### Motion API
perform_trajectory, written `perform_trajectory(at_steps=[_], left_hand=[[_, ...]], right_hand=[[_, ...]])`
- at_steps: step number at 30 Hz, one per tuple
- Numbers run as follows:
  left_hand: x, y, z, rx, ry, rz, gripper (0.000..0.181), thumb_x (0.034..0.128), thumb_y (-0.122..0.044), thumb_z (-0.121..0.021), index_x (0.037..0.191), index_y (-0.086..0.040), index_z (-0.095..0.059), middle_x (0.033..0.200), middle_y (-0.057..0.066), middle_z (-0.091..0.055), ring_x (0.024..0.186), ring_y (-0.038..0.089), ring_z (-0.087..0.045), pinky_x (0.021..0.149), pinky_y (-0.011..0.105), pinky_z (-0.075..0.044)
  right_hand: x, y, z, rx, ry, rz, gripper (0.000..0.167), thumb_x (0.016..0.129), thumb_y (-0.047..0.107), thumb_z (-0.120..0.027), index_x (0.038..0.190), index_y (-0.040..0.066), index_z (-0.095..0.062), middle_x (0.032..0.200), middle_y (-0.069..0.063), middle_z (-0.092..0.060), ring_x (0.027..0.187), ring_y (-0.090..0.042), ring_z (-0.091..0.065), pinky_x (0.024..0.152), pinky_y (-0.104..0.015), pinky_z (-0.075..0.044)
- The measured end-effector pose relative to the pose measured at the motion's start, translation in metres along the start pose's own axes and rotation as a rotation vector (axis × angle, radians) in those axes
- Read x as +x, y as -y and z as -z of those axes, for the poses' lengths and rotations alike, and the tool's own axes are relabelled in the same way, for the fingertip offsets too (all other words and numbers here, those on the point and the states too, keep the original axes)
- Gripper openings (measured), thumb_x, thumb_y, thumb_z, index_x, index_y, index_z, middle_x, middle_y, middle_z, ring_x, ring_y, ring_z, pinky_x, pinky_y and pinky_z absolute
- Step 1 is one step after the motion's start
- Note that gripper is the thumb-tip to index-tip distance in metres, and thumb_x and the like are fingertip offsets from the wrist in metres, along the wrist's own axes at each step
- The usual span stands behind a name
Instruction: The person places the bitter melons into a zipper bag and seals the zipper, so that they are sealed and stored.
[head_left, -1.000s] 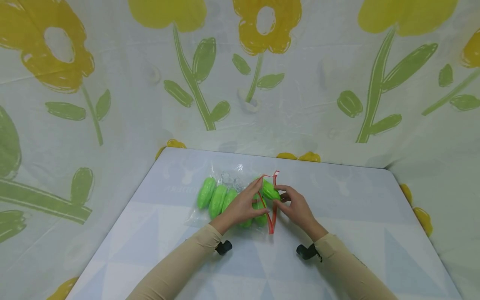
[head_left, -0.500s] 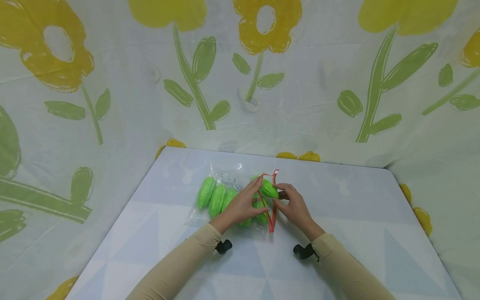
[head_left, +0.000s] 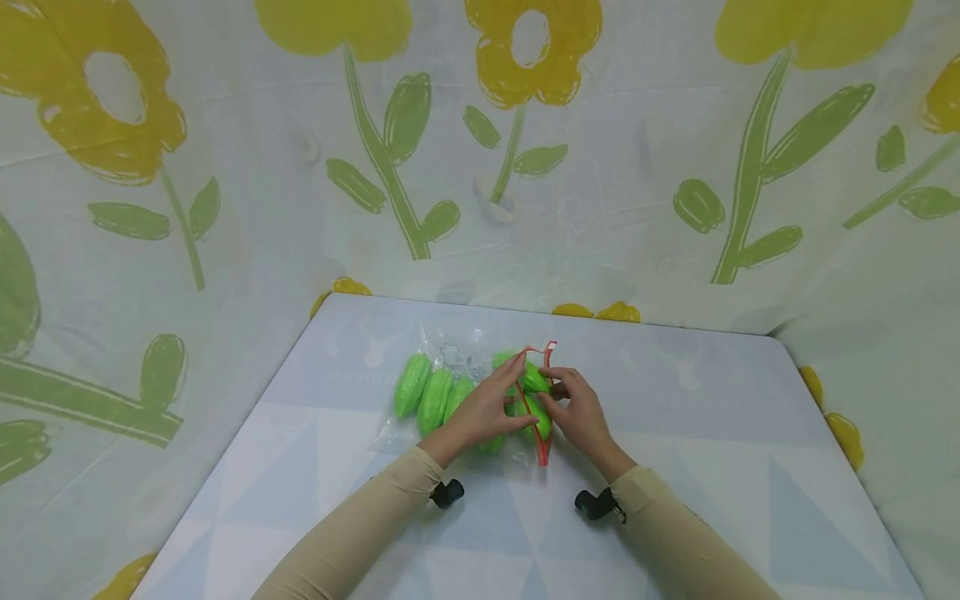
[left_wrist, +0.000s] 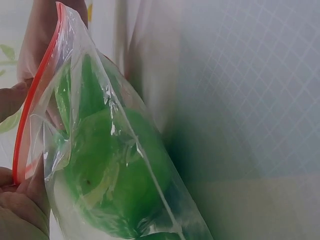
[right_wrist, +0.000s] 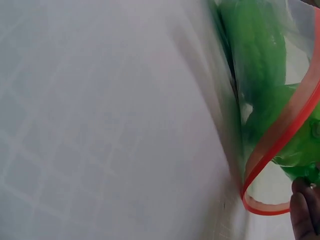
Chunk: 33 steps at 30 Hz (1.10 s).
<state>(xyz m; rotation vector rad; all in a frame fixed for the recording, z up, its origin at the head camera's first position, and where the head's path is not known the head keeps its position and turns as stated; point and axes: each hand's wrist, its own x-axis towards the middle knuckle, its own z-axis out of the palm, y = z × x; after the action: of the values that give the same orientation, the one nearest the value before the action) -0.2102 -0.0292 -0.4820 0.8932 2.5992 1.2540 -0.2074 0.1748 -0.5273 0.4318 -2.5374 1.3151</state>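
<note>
A clear zip bag [head_left: 386,433] with a red zip edge lies flat with several bright green, ridged, oblong fruit-like pieces [head_left: 411,386] inside. My left hand [head_left: 483,408] lies over the bag near its mouth. In the left wrist view, finger and thumb pinch the film by the red zip strip [left_wrist: 19,145], beside a rounded green piece. At the parted mouth, my right hand [head_left: 581,408] holds the outer end of one green piece [head_left: 534,380]. Fingertips [right_wrist: 302,200] meet that end in the right wrist view. The far fingers are partly hidden.
The pale table [head_left: 360,325] has a blue triangle pattern. A white curtain [head_left: 615,208] printed with yellow flowers and green leaves stands behind it and on both sides. Black wrist cameras [head_left: 447,494] sit under both wrists.
My right hand has moved left, pushing the green piece deeper into the bag's mouth. Another green piece beneath now shows more at the opening. My left hand stays in place.
</note>
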Motion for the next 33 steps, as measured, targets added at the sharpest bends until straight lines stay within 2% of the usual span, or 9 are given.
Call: perform_trajectory(at_steps=[11,17,20,25,33], left_hand=[[-0.001,-0.001,0.001,-0.037,0.007,-0.01,0.101,0.0902,-0.021,-0.08,0.164,-0.011,-0.012,0.17,0.004,-0.013,0.137,0.025,-0.05,0.096,0.022,-0.054],[-0.001,0.0,0.001,-0.027,0.001,-0.011,0.102,0.0902,-0.024,-0.08,0.164,-0.011,-0.012,0.17,0.005,-0.013,0.137,0.026,-0.05,0.096,0.023,-0.053],[-0.001,0.001,0.001,-0.014,-0.005,-0.017,0.102,0.0902,-0.025,-0.08,0.164,-0.01,-0.012,0.17,0.007,-0.014,0.132,0.027,-0.055,0.096,0.024,-0.054],[0.0,0.0,0.001,-0.017,-0.003,-0.018,0.101,0.0903,-0.025,-0.08,0.164,-0.009,-0.013,0.17,0.006,-0.013,0.134,0.027,-0.054,0.096,0.024,-0.053],[-0.001,-0.001,0.002,-0.016,0.004,-0.005,0.102,0.0902,-0.025,-0.08,0.164,-0.01,-0.012,0.17,0.009,-0.013,0.13,0.026,-0.057,0.097,0.025,-0.054]], right_hand=[[-0.008,-0.007,0.004,0.009,-0.006,-0.017,0.044,0.092,0.005,-0.074,0.134,0.008,-0.061,0.126,-0.008,-0.064,0.093,-0.02,-0.069,0.083,-0.038,-0.06],[-0.012,-0.012,0.007,-0.013,-0.011,-0.029,0.047,0.091,0.008,-0.077,0.135,0.007,-0.06,0.116,-0.009,-0.067,0.09,-0.019,-0.068,0.081,-0.037,-0.06],[-0.012,-0.013,0.008,-0.036,-0.007,-0.048,0.049,0.091,0.01,-0.078,0.136,0.008,-0.059,0.109,-0.007,-0.068,0.089,-0.018,-0.067,0.081,-0.036,-0.06],[-0.01,-0.012,0.009,-0.035,0.003,-0.083,0.046,0.092,0.009,-0.076,0.135,0.008,-0.06,0.102,-0.005,-0.069,0.085,-0.016,-0.066,0.08,-0.035,-0.06],[-0.004,-0.006,0.004,-0.046,-0.011,-0.113,0.042,0.094,0.009,-0.072,0.134,0.01,-0.059,0.102,-0.005,-0.071,0.086,-0.016,-0.066,0.081,-0.035,-0.06]])
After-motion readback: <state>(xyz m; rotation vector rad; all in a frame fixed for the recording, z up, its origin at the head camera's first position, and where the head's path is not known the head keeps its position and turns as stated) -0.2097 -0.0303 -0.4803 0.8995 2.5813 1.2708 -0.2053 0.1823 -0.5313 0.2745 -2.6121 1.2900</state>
